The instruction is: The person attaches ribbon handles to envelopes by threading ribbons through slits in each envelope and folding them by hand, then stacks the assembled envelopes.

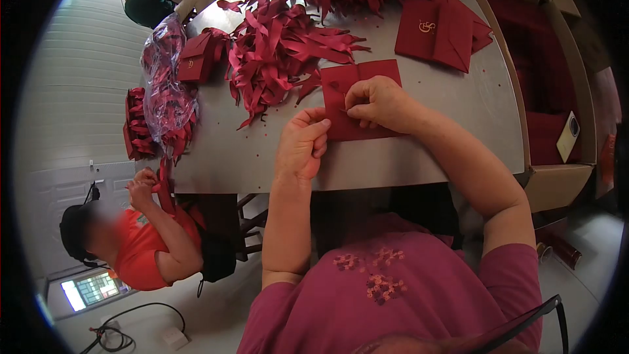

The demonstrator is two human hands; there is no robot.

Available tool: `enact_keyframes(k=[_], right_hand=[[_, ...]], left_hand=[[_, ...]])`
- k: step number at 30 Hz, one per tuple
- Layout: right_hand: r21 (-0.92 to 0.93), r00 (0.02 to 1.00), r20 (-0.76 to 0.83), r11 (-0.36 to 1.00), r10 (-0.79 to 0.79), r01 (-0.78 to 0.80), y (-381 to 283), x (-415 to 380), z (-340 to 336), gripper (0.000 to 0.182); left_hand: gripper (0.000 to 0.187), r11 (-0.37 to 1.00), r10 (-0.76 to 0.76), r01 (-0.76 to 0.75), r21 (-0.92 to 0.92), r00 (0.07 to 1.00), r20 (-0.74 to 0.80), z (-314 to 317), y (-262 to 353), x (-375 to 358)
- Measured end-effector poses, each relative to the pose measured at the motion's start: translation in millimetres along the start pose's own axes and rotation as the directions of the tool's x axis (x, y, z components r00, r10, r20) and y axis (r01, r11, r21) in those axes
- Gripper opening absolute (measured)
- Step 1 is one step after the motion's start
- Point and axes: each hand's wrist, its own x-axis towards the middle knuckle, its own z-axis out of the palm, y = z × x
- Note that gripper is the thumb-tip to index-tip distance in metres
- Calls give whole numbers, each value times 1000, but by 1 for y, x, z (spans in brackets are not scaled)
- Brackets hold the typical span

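Note:
A flat dark red paper bag [335, 82] lies on the metal table in front of me. My left hand [303, 143] is closed on its left edge, thumb and curled fingers together. Over the middle of the bag, my right hand [382, 105] makes a pinch near the bag's surface. Whatever its fingertips hold is too small to make out. Just beyond the bag spreads a heap of loose red ribbons [275, 46], some ends almost reaching it.
Folded red bags with a gold logo [436, 33] lie at the right. A cardboard box [557, 180] beside the table bears a phone [568, 136]. Ribbons in clear plastic [167, 72] line the left edge. A co-worker in orange [154, 249] handles ribbon at the left; another person [147, 3] sits farther back.

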Motion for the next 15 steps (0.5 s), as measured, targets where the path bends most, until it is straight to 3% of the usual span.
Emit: enact_keyframes(k=[9,11,12,14,15], right_hand=[[70,996,87,997,25,-31,0,0,-4,8],[31,997,80,999,16,-19,-3,-2,-3,8],[-9,997,77,1000,3,-2,-4,-2,-3,8],[-39,996,84,999,1,2,-2,0,-2,8],[-66,996,87,998,-1,7,-2,0,-2,8]], left_hand=[[27,990,25,10,-137,969,248,-5,-2,4],[25,993,106,-111,31,985,139,0,-4,1],[25,993,105,-111,30,985,138,5,-4,-1],[21,954,70,-59,295,997,-28,12,-3,-3],[21,954,70,-58,294,997,-31,10,-4,-2]])
